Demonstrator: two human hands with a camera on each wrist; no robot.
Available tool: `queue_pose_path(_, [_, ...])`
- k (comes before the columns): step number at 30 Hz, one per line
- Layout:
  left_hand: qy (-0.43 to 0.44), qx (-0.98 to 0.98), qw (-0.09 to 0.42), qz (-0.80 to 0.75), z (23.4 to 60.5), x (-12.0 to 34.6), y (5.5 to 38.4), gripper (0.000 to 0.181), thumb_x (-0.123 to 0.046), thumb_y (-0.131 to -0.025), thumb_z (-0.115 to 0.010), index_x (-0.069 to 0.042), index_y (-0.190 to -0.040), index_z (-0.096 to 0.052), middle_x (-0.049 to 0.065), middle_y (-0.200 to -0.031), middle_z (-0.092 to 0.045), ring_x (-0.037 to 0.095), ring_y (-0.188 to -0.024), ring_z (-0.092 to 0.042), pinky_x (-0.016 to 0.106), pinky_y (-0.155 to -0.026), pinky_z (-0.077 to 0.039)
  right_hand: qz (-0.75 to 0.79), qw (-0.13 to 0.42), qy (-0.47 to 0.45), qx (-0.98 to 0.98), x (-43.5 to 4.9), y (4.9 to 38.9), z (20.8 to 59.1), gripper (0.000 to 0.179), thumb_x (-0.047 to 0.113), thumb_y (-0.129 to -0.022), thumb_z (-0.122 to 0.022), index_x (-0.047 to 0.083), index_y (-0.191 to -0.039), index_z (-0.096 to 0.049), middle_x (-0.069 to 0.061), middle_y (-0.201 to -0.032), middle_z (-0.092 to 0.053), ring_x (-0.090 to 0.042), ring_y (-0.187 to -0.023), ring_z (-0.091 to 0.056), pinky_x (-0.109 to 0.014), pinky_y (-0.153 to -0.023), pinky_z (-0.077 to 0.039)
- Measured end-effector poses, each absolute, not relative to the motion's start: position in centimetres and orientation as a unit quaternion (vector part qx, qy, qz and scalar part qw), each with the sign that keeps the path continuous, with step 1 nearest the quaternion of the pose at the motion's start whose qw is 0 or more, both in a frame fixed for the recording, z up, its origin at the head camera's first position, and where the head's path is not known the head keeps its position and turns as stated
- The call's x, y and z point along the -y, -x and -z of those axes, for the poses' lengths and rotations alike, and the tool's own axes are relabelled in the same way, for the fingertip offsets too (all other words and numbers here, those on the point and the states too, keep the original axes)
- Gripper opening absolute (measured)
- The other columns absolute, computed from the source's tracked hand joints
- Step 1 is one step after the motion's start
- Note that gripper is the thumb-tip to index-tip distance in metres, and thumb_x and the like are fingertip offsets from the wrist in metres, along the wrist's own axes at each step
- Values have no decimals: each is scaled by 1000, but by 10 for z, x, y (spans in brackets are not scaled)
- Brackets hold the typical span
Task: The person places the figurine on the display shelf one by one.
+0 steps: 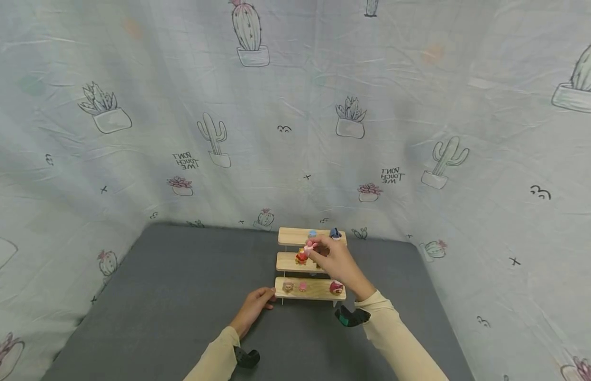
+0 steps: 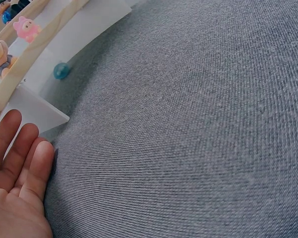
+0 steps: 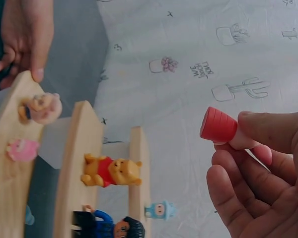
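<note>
Between thumb and fingers, my right hand (image 1: pixel 337 260) pinches a small pink toy figure (image 1: pixel 308 247), held up over the middle tier of a wooden three-tier display stand (image 1: pixel 287 259). The right wrist view shows the figure's red, ribbed lower part (image 3: pixel 218 125); the hand covers much of the rest. A yellow bear figure in a red shirt (image 3: pixel 114 171) and a dark-haired figure in blue (image 3: pixel 102 224) are on the middle tier. My left hand (image 1: pixel 255 307) touches the left end of the bottom tier, its fingers (image 2: pixel 38 171) fairly straight in the left wrist view.
A beige-headed figure (image 1: pixel 288 287), a pink one (image 1: pixel 302 286) and a dark red one (image 1: pixel 336 287) stand on the bottom tier. Light blue (image 1: pixel 312 233) and dark blue figures (image 1: pixel 335 233) occupy the top tier. Behind the grey table (image 1: pixel 190 296) hangs a cactus-print cloth (image 1: pixel 295 159).
</note>
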State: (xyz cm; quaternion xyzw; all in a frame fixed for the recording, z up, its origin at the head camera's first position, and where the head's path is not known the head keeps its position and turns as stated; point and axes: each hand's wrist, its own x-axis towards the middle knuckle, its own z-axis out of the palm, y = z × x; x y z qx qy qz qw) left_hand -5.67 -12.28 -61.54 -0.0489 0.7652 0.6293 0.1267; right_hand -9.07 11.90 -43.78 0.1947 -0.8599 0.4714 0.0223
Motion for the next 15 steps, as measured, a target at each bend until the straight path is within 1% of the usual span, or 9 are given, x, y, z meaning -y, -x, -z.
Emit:
queue_pose_path(4, [43,-764,134,-629,619,125,59,50,-47,-102,-56,1,-112,-67,12,-110,-67,16,-94,-64,31,-82,-55,-461,14,-193,866,-118,98,430,22,24,-100,-67,15,-119,-68,-4,-100,-71,-21,-82,-68,-25,-68,-54])
queue_pose_path(7, [42,-766,136,-627,620,125,59,49,-47,-102,-56,0,-112,-67,10,-110,-67,14,-93,-64,29,-82,-54,-451,14,-202,869,-116,103,424,23,24,-102,-64,17,-123,-67,-4,-104,-71,-22,-87,-68,-28,-71,-54])
queue_pose_path(11, [45,-765,127,-630,619,123,59,46,-44,-103,-56,0,-111,-68,10,-108,-67,14,-93,-63,29,-82,-55,-433,24,-230,871,-115,111,418,18,14,-104,-59,12,-119,-68,-5,-108,-69,-25,-90,-69,-32,-74,-55])
queue_pose_path(15, [44,-763,118,-635,616,120,58,45,-42,-104,-56,1,-109,-67,12,-107,-67,17,-95,-64,33,-83,-57,-424,23,-240,873,-113,117,416,15,9,-103,-58,10,-114,-69,-5,-109,-67,-20,-93,-66,-35,-80,-56])
